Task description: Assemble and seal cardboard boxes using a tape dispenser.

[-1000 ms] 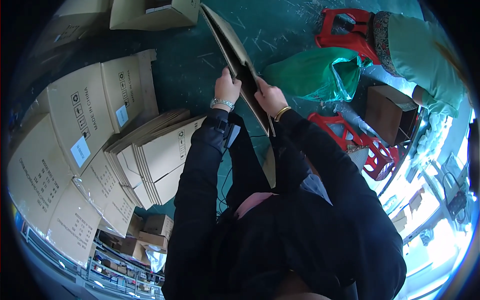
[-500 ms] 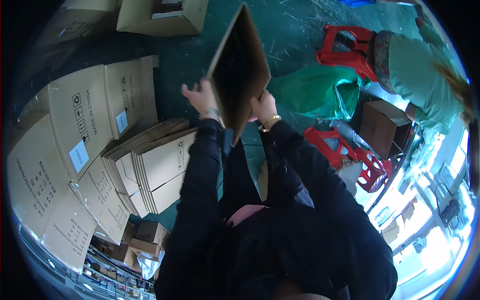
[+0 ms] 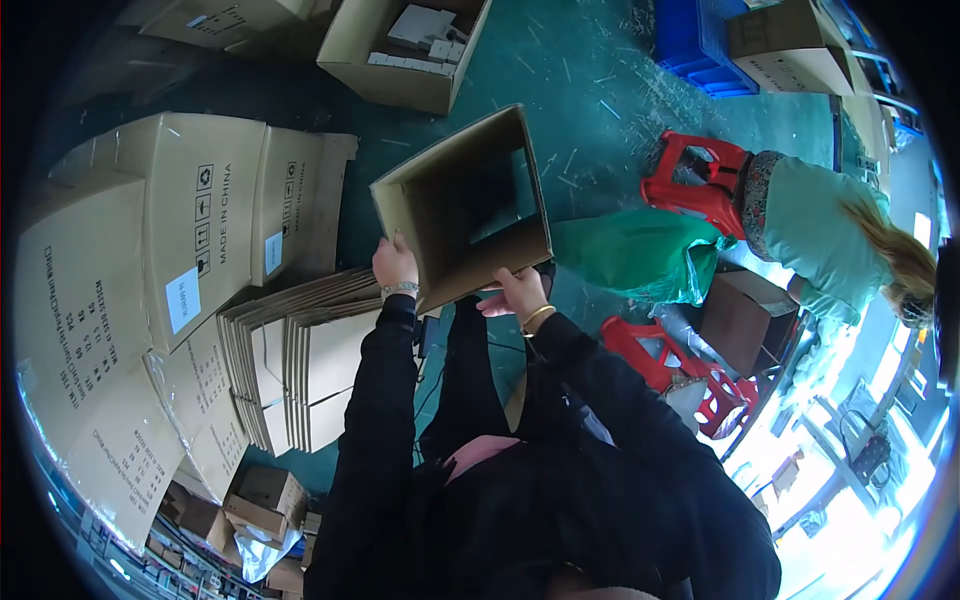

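A brown cardboard box point(image 3: 432, 222) stands opened out in front of me, its open side facing me and its walls spread into a square. Floor shows through part of its far end. My left hand point(image 3: 395, 264) grips the box's near left edge, fingers partly hidden behind the wall. On the near right edge, my right hand point(image 3: 520, 296) holds the cardboard between thumb and fingers. Beside my left forearm leans a stack of flattened cartons point(image 3: 325, 375).
Large printed cartons point(image 3: 205, 235) are piled on the left. An open carton point(image 3: 400, 85) with white pieces inside stands ahead. To the right are a green bag point(image 3: 635, 255), red stools point(image 3: 695, 195), a brown box point(image 3: 745, 325), a blue crate point(image 3: 700, 45) and a person in pale green point(image 3: 825, 220).
The box has gone from a narrow, squeezed diamond to a wide square opening. My left hand, earlier spread beside the wall, now grips its edge. My view has also shifted.
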Demonstrator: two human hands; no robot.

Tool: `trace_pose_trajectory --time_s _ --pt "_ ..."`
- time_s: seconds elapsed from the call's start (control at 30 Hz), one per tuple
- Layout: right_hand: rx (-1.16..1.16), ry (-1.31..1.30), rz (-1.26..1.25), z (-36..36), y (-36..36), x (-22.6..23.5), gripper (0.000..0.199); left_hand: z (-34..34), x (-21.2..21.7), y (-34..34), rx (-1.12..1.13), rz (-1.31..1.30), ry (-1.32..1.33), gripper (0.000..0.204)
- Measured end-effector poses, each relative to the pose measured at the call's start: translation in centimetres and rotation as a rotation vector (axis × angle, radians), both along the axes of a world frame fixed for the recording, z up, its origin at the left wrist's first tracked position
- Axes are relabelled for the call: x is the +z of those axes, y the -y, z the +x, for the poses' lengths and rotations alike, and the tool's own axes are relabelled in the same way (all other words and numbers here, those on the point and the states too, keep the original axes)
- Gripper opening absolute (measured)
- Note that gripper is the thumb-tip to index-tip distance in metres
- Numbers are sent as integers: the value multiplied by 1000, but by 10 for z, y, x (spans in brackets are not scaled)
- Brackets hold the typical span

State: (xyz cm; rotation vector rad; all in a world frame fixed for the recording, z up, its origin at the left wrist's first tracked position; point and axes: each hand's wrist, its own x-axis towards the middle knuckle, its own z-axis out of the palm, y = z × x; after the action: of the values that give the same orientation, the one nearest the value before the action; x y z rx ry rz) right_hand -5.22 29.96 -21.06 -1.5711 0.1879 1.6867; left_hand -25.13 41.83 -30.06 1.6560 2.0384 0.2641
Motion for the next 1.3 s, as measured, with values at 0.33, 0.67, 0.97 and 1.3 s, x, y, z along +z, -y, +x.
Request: trace_pose_trajectory --time_s 0.33,0.67,0.97,1.3 --pt "75 -107 -260 18 3 -40 36 19 9 -18 -38 62 -139 40" --pt "1042 1418 -23 113 -110 -12 68 17 7 -16 -179 85 -245 33" --pt "1240 1300 130 69 -33 -52 59 23 2 -28 -3 43 -205 35" --pt "834 761 -20 31 -63 -111 90 115 -27 34 -159 14 -160 87"
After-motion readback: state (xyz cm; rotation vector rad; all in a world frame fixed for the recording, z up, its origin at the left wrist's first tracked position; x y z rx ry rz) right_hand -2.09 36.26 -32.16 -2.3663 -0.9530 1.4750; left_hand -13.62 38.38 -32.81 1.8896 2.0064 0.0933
